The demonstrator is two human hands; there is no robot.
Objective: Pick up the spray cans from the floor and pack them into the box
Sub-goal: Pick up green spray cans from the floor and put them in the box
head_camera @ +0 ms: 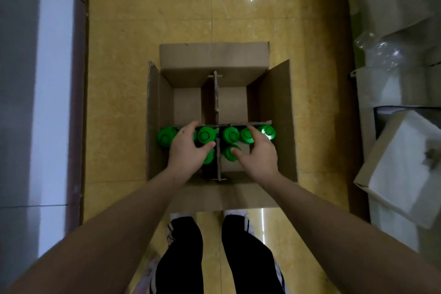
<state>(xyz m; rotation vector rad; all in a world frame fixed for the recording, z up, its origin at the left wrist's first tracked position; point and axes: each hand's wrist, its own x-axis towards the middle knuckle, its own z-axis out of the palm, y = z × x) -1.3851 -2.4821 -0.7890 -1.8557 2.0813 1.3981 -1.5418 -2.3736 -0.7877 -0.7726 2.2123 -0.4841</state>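
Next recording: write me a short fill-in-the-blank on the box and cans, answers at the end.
1. The spray cans have ___ caps.
2. The dividers split the box into ___ compartments.
3. The two compartments farthest from the person are ___.
4. The box stands on the yellow ___.

Answers: green; four; empty; floor

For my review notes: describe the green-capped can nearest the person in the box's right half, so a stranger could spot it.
Find the open box on the floor, split four ways by a divider. In its near-right cell, three green caps line the far side. The can stands alone in front of them, beside the divider, under the thumb of the right hand.
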